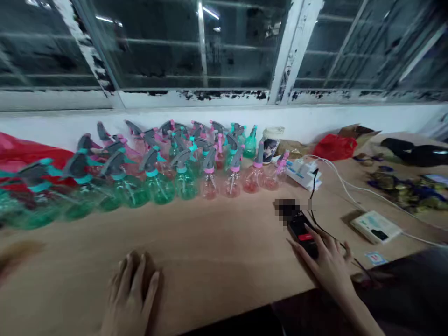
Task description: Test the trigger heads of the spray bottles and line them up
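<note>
My left hand [131, 294] lies flat on the wooden table [217, 242] near its front edge, fingers stretched out, holding nothing. My right hand [327, 261] rests over a black phone [301, 228] at the right. Its fingers are extended and the index fingertip touches the lit screen. A black cable runs from the phone toward the back. Behind both hands stand several green and pink spray bottles [164, 168] with grey triggers, lined up along the wall.
A white power strip [304, 172] with white cords sits behind the phone. A small white box [376, 226], a red bag [334, 147], a printed cup [271, 142] and dark clutter [406, 186] fill the right side. Red plastic [24, 154] lies far left. Windows run above.
</note>
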`<state>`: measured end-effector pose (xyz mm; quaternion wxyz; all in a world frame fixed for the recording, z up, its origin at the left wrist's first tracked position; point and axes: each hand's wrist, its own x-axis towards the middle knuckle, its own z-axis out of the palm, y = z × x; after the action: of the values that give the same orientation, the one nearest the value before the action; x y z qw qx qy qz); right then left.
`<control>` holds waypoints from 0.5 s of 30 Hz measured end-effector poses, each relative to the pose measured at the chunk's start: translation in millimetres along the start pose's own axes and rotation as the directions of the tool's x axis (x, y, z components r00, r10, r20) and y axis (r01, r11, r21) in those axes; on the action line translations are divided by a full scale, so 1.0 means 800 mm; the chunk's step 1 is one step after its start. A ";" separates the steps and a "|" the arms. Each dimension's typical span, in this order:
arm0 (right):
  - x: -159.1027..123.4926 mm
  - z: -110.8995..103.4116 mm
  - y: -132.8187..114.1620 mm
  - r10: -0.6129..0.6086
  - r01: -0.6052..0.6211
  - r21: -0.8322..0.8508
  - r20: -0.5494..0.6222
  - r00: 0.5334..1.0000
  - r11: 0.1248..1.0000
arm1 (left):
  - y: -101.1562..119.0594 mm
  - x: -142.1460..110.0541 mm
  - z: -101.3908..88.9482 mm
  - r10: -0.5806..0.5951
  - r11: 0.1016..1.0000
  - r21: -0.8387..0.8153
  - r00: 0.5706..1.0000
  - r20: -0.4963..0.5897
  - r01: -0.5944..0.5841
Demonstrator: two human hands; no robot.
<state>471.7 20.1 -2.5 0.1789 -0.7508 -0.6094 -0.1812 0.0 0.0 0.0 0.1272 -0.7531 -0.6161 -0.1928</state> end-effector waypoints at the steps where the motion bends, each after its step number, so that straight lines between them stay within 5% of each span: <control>1: 0.000 0.001 0.001 -0.001 0.001 0.002 0.003 1.000 1.000 | 0.002 0.002 -0.001 -0.026 1.000 -0.001 1.000 0.015 0.026; 15: -0.003 -0.008 -0.005 0.012 -0.005 0.099 -0.077 0.997 0.995 | 0.004 -0.001 -0.006 -0.077 0.995 -0.063 0.997 0.014 0.077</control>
<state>466.8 15.7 2.4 0.2400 -0.7361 -0.6071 -0.1791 2.5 -3.3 4.5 0.0920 -0.7335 -0.6389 -0.2127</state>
